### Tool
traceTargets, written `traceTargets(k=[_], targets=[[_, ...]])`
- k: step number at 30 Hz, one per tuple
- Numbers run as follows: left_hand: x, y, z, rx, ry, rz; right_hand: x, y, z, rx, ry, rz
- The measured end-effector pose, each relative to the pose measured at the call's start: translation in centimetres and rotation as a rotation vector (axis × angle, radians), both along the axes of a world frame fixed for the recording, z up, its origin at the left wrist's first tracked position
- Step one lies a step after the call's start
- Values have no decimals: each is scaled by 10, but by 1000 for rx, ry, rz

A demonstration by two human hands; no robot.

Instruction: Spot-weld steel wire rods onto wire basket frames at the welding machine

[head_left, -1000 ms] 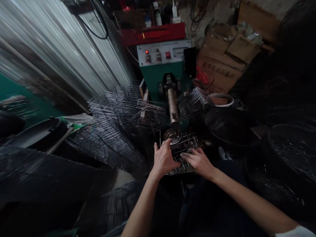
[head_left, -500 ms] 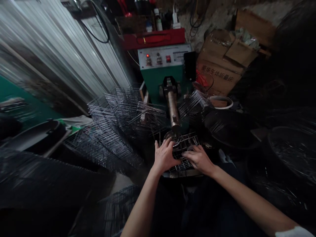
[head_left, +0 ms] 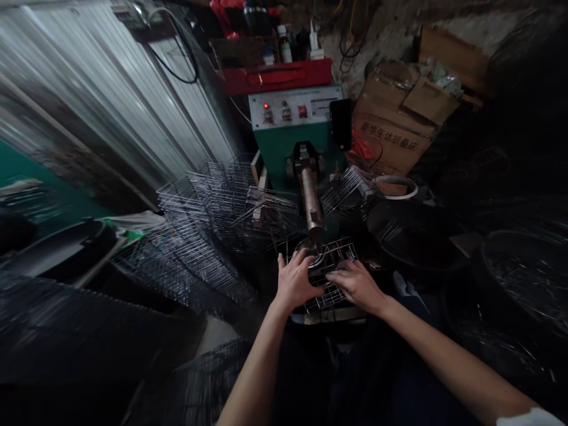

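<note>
A small wire rack point(head_left: 333, 300) of crossed metal rods lies under the tip of a machine's metal arm point(head_left: 312, 204). My left hand point(head_left: 294, 280) grips its left side, fingers bent over the rods and thumb stretched toward the middle. From the right, my right hand point(head_left: 357, 287) holds the rack with its fingers together, pointing left. The fingertips of both hands are partly hidden among the dark rods. Just beyond the left fingers, beneath the arm's tip, sits a rounded metal part point(head_left: 306, 244). The green machine point(head_left: 277, 142) behind has a lit red lamp.
Stacked wire grids point(head_left: 199, 219) stand at the left. Loose rods lie in a dark round basin point(head_left: 408, 236) at the right. A cardboard box point(head_left: 390, 121) leans by the wall, and a phone point(head_left: 340, 124) is on the machine's right side. A red shelf point(head_left: 284, 76) holds bottles.
The view has tilted slightly, so the machine and box sit a little lower. Both hands stay on the rack, with only a slight shift of the right fingers.
</note>
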State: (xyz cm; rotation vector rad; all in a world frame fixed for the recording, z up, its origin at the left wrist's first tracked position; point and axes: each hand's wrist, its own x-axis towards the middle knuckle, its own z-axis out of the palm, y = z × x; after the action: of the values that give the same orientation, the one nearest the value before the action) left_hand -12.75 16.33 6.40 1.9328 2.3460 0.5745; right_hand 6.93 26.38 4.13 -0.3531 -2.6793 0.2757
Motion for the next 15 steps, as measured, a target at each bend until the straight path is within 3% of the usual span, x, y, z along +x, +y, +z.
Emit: traceTargets(k=[7,15], targets=[[-4,6,-3,7,-12,19,-8,1,-3,78,-20,-34],[-19,28,9,1,21,46,-32,8,2,106,18,-303]])
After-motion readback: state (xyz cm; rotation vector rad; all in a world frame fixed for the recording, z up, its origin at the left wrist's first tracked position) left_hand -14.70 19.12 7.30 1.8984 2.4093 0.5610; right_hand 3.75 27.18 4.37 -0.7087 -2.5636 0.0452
